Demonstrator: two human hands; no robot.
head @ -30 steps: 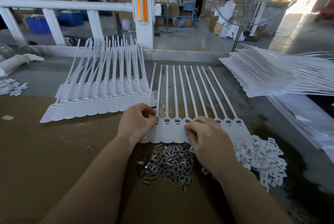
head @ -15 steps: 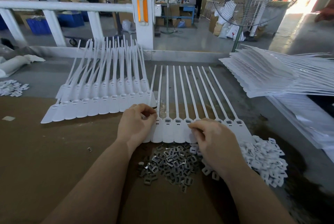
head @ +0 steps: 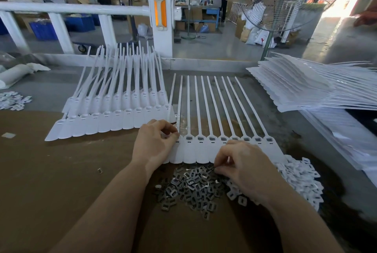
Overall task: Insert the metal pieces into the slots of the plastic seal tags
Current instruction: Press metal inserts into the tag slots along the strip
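— Near the front edge of the cardboard-covered worktop (head: 51, 171), what step is this?

— Picking up, I'd say. The right hand (head: 247, 168) is down at the far edge of the heap of metal pieces (head: 193, 188), finger and thumb closed together on what looks like one thin piece. The left hand (head: 155, 143) sits at the left end of the strip of seal tags (head: 206, 150), fingers curled, tips pinched at the slot of the leftmost tags.

— So the left hand is seating a piece?

— It looks so, or steadying the tag; the fingers hide the slot, so I cannot tell whether a piece is under them.

— And the tags themselves?

— They lie flat in a joined row just behind the heap, heads toward the person, tails pointing to the back edge. Slots to the right of the left hand show dark; whether they are filled I can't make out.

— What does the next move need?

— Carrying the pinched piece up over the tag heads and lining it square with a slot before pressing. The pieces are small and flat, so a tight fingertip pinch matters. A pile of white plastic bits (head: 299, 179) lies just right of the heap, touching it.
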